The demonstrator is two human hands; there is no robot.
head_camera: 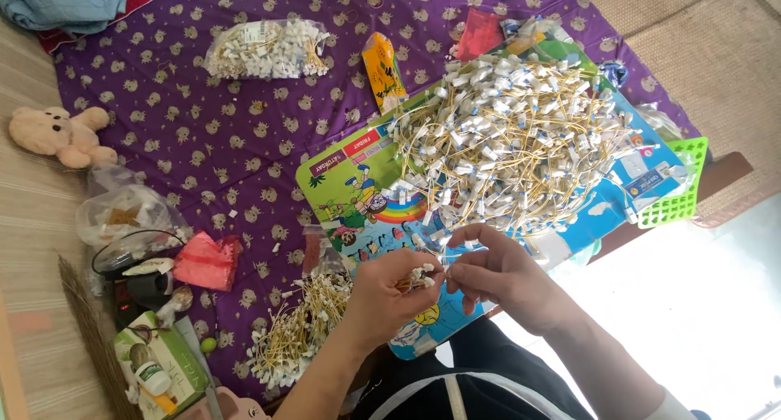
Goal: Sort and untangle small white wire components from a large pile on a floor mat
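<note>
Two hands meet over a bright picture board (358, 184) that lies on a purple cloth (203, 135). The left hand (382, 294) is closed around a small bunch of yellow strings with white tags (419, 275); the tag ends poke out past its fingers. The right hand (496, 269) pinches its fingertips close to those tag ends, touching or almost touching them; it is too small to tell which.

Just beyond the hands, a big loose pile of the same tagged strings (512, 135) covers most of the board. A tidy heap of strings (297, 330) lies on the cloth below the left hand. A clear bag of white tags (264, 50) sits farther off, and a teddy bear (61, 135) rests at the cloth's edge. A green basket (679, 192) peeks out past the pile.

It looks like the person is gathering strings into a bunch, with the ends lined up. The next move seems to call for a careful pinch on one more thin string, without letting the bunch slip.
</note>
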